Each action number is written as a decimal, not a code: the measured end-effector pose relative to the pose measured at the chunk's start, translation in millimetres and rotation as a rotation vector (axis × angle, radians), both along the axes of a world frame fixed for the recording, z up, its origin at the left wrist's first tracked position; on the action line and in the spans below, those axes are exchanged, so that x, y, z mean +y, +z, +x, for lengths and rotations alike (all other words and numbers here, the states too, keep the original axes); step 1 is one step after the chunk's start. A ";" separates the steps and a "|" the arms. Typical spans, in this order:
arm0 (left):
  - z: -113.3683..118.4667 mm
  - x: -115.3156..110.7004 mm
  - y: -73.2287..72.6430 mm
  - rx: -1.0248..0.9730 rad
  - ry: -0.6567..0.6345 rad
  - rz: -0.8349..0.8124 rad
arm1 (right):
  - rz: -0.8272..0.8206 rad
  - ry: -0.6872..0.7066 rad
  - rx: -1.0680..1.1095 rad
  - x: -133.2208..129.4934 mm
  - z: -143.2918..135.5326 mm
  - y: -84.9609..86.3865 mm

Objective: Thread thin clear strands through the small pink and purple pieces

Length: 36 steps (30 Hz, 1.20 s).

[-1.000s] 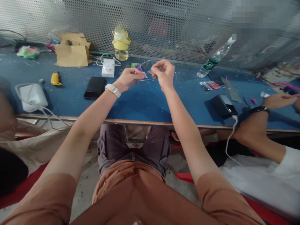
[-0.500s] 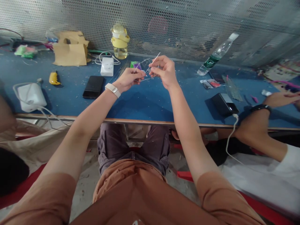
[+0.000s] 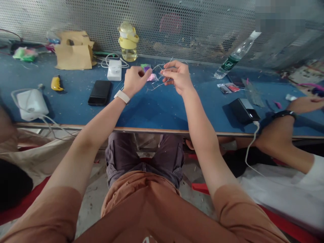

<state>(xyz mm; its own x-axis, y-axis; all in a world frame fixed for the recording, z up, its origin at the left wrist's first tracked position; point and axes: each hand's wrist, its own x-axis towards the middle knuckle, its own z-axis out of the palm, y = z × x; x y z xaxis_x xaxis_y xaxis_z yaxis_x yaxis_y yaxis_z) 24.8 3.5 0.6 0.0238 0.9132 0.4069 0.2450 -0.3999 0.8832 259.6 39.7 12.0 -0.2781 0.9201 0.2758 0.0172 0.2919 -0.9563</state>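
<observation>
My right hand (image 3: 178, 76) pinches a shape of thin silvery wire (image 3: 157, 88) between thumb and fingers. Bent, crinkled strands of it spread out to the left, above the blue table, and one straight end sticks up past the fingers. To the left, my left hand (image 3: 135, 81) is turned knuckles up, its thumb stretched out and apart from the fingers. It is off the wire shape, near some thin strands on the table; its fingertips are hidden behind the hand. Between the hands lie small clear packets (image 3: 152, 77) with pink, purple and green contents.
A black phone-like slab (image 3: 99, 92), a white charger (image 3: 114, 70) and a yellow-banded bottle (image 3: 128, 44) stand left of my hands. On the right are a tilted water bottle (image 3: 235, 57), a black box (image 3: 243, 111) with a cable and another person's arm (image 3: 278, 135). A perforated metal panel (image 3: 152, 20) runs behind.
My left hand has let go of the wire shape and moved left, turning knuckles up. My right hand keeps its pinch on the wire, nearly in place.
</observation>
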 end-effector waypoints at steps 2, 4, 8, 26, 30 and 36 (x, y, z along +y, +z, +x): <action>-1.3 -3.7 8.2 0.039 0.095 0.134 | -0.031 0.017 0.004 -7.6 -3.4 6.5; -0.6 -9.0 16.6 0.083 0.030 0.224 | -0.074 0.059 0.007 -17.3 -7.4 14.1; 1.1 -16.6 25.0 0.189 -0.141 0.300 | -0.138 0.129 0.012 -33.1 -12.3 23.9; 17.1 -30.1 22.1 -0.022 -0.325 -0.011 | -0.142 0.090 0.021 -33.0 -9.9 22.0; 20.4 -30.3 19.8 -0.086 -0.364 -0.020 | -0.122 0.097 0.048 -33.8 -10.2 21.4; 24.4 -30.2 21.9 -0.123 -0.228 -0.141 | -0.078 0.077 0.023 -31.3 -9.2 17.7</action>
<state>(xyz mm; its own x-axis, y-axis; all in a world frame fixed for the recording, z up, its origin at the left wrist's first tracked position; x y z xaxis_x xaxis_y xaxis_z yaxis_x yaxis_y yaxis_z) 49.2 -26.6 22.5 0.1936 0.9375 0.2891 0.0509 -0.3039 0.9513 250.4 8.5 29.7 -0.3435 0.9149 0.2119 -0.0251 0.2166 -0.9759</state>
